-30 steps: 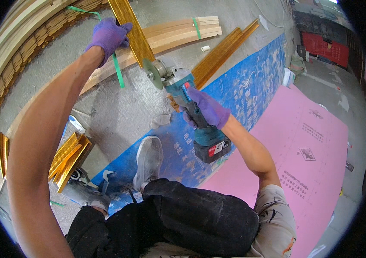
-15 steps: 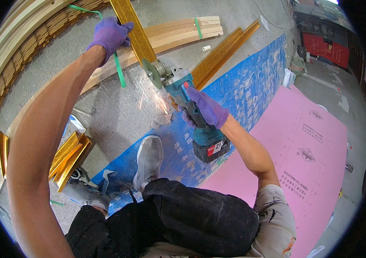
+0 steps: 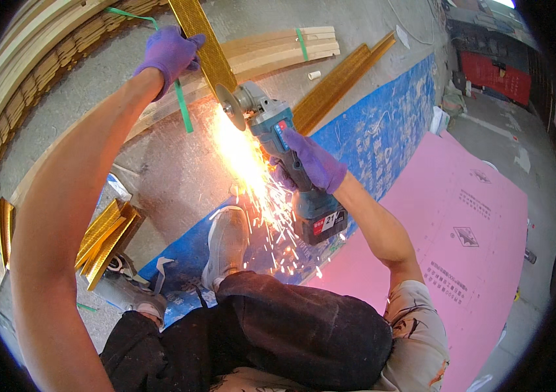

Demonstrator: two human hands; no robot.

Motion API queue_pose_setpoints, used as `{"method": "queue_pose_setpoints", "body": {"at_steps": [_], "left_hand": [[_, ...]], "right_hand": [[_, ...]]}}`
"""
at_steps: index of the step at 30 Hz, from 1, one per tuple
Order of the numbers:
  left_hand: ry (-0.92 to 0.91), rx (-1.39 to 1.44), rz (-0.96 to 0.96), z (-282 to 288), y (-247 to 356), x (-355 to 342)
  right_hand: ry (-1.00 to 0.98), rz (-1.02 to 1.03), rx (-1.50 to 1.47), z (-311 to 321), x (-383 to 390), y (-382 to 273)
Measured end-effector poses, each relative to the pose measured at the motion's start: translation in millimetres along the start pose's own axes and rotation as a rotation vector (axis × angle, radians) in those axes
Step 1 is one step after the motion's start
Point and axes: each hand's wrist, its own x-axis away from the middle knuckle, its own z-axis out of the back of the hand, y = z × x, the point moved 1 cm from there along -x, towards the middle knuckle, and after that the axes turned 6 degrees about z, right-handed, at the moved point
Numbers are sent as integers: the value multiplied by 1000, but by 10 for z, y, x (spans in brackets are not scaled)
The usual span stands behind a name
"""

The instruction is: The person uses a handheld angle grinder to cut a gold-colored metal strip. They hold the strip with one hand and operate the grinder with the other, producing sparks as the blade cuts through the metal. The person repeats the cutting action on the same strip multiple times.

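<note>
In a purple glove, my left hand is closed on the edge of a long gold metal strip, which slants down toward me. My right hand, gloved alike, grips a cordless angle grinder by its body. The grinder's disc meets the near end of the strip. A bright stream of sparks pours from there toward my shoe. Glare hides part of the cut and the floor behind it.
Cut gold pieces lie by my other foot. More gold strip rests beyond the grinder, beside bundled pale wood strips. A blue printed sheet and a pink board cover the floor on the right.
A few faint sparks have become a broad, bright stream. The grinder has shifted slightly, its disc now against the strip's end. My left hand stays nearly still.
</note>
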Motion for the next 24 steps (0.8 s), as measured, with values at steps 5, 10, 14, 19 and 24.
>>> {"method": "queue_pose_setpoints", "body": {"at_steps": [5, 10, 14, 19, 24], "left_hand": [[-14, -43, 43, 27, 60, 41], [13, -27, 19, 12, 146, 135], [4, -16, 22, 21, 164, 162], [-11, 1, 45, 34, 136, 134], [-8, -2, 56, 17, 166, 155]], "right_hand": [[63, 38, -17, -124, -3, -99], [-38, 27, -44, 11, -93, -15], [-19, 110, 40, -18, -113, -54], [-24, 82, -25, -80, -96, -88], [-72, 32, -62, -8, -157, -46]]}}
